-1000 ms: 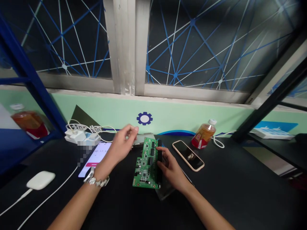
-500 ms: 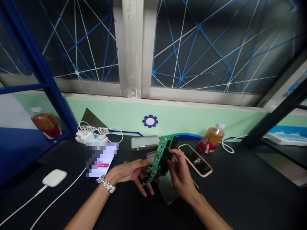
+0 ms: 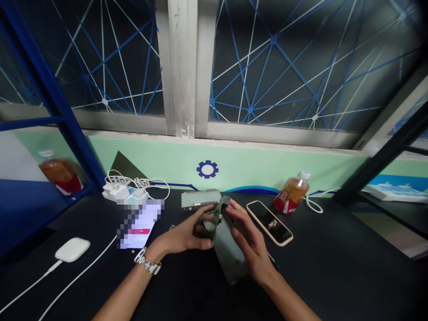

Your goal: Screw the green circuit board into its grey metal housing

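A green circuit board is turned nearly edge-on between my hands, so only a narrow strip shows. My left hand grips its left side, the thumb low and the fingers curled over the upper part. On the other side, my right hand has its fingertips against the board's top end, near a dark block-like part. Below them lies a grey metal cover plate, partly hidden by the board and my right hand. A second grey metal piece lies just beyond my left fingers.
To the right are a phone in a pale case, a drink bottle and a thin dark tool. At left lie a lit phone, a white power strip and a white charging case with cables.
The circuit board has turned from showing its green face to standing nearly edge-on. My left fingers have moved up around it, and my right fingers have straightened along its other side.
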Demonstrator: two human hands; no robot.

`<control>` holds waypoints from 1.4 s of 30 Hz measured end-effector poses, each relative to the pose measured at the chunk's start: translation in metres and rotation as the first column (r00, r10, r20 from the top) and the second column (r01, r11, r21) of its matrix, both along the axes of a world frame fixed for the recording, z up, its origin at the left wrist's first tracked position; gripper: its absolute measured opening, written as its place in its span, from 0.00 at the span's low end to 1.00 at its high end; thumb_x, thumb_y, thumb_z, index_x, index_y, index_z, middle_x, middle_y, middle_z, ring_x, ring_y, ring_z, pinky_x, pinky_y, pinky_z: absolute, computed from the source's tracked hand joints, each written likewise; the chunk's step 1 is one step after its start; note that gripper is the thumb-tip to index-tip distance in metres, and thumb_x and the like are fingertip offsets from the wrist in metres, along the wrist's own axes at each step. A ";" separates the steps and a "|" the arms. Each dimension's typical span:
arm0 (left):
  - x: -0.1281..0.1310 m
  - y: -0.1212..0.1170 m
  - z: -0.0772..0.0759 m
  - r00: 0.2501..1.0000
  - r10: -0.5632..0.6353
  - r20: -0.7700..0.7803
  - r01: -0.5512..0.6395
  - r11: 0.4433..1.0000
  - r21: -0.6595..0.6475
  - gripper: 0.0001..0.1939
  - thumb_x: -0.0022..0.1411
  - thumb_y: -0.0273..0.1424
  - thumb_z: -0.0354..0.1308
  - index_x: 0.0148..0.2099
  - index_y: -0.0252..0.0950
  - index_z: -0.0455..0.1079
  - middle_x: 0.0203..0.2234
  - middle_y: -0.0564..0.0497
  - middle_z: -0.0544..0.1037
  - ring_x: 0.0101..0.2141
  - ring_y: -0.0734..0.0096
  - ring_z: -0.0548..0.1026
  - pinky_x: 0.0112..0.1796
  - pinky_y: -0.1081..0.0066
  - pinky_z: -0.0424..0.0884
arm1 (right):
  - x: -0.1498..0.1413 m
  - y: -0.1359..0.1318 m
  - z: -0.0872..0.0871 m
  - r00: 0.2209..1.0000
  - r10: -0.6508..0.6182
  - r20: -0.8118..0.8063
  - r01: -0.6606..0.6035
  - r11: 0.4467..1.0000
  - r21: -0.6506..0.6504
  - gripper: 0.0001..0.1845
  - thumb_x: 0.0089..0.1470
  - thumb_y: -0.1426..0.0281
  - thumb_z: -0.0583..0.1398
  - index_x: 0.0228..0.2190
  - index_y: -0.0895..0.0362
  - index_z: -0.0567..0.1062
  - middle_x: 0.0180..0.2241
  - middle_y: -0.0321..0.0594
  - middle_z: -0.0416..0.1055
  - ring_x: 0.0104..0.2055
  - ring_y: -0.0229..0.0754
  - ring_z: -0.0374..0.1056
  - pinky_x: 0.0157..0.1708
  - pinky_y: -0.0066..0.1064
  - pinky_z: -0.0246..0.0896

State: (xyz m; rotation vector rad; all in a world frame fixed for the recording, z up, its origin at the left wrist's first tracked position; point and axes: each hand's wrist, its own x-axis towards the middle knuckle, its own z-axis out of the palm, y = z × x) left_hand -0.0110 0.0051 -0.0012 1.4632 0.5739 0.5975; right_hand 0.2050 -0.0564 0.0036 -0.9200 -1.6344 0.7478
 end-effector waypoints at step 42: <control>-0.018 0.025 -0.001 0.923 0.384 -0.004 -0.378 0.911 0.164 0.17 0.53 0.38 0.67 0.34 0.35 0.63 0.20 0.53 0.75 0.22 0.68 0.76 0.18 0.74 0.69 | 0.015 0.020 0.001 0.995 0.093 0.041 -0.061 0.865 -0.497 0.21 0.58 0.50 0.55 0.35 0.57 0.69 0.11 0.26 0.57 0.11 0.32 0.50 0.13 0.24 0.41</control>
